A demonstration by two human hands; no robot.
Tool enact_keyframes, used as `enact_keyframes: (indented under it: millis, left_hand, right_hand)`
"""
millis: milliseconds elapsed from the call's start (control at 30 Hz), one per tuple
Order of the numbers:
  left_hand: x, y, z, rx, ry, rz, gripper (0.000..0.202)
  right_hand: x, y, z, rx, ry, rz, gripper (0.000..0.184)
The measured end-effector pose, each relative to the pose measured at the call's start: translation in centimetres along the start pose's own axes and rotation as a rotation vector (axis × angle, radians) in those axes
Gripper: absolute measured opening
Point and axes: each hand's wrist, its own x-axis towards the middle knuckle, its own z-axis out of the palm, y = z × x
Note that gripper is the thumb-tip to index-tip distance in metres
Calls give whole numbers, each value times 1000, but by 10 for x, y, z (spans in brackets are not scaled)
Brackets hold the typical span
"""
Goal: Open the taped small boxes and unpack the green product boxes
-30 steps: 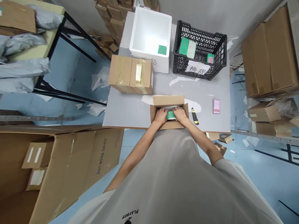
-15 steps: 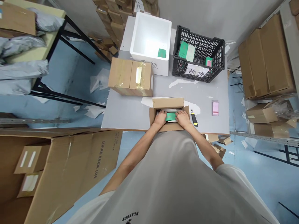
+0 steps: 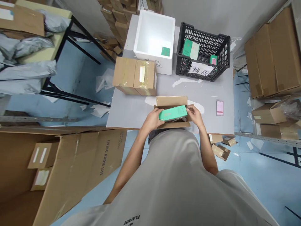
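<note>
Fingers (image 3: 158, 111) of left hand (image 3: 152, 120) gripped green box (image 3: 173, 113); right hand (image 3: 195, 116) hold unclear | frame centre | one-ended grip risked slip into carton (image 3: 171, 100)

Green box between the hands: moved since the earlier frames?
Yes, upward: against the open carton on the table, the green box has risen from inside to above its opening, left hand gripping one end.

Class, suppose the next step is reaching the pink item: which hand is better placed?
Probably the right hand: nearer the pink item, while the left hand holds the green box by one end.
</note>
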Motion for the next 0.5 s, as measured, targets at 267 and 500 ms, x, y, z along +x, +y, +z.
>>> enact_keyframes:
  millis: [267,500]
  left_hand:
    - [-13,19,-8,-675,120,-191,73]
    - [-19,33,-4,-1301,-69,-268,78]
  right_hand:
    - [25,-63,3,305,43,-146,42]
    - [46,-88,23,617,-138,-13,64]
